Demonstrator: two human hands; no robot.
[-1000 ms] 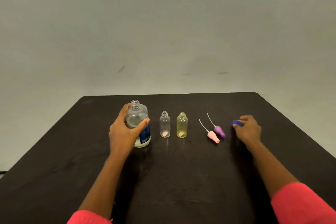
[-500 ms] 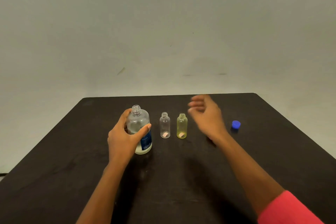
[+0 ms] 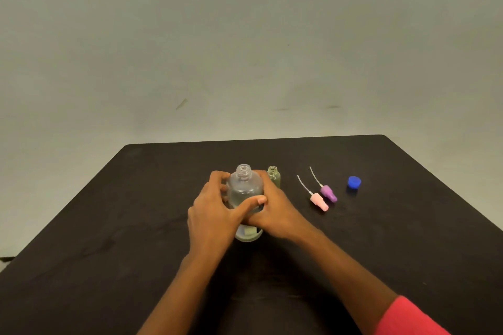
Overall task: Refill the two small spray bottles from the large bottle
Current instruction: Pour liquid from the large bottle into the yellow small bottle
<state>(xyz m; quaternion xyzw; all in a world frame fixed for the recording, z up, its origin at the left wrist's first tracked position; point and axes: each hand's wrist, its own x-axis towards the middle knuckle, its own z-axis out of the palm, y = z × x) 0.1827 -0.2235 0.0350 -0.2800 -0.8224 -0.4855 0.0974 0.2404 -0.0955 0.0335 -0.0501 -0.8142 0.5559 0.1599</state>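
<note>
In the head view, the large bottle [image 3: 245,193] stands upright at the centre of the frame, a little below the middle. It is clear, its threaded neck is open, and some liquid shows low in its body. Both hands are clasped round it. The left hand [image 3: 215,212] grips it from the left, with the thumb laid across the front and the fingers curled behind the shoulder. The right hand [image 3: 275,209] wraps round it from the right, its fingers passing under the left thumb. Whether the base rests on the dark table [image 3: 109,226] or is held just above it cannot be told.

Just behind the right hand's knuckles stands the yellow small bottle [image 3: 274,177], upright and uncapped, with only its neck and upper body showing.

To the right of centre two spray heads lie on their sides, close together, their thin tubes pointing up and to the left — the pink spray head [image 3: 318,200] nearer the bottom, the purple spray head [image 3: 328,193] just beyond it. Further right sits the blue cap [image 3: 354,182], apart from both. A red sleeve [image 3: 408,318] fills the lower right corner.
</note>
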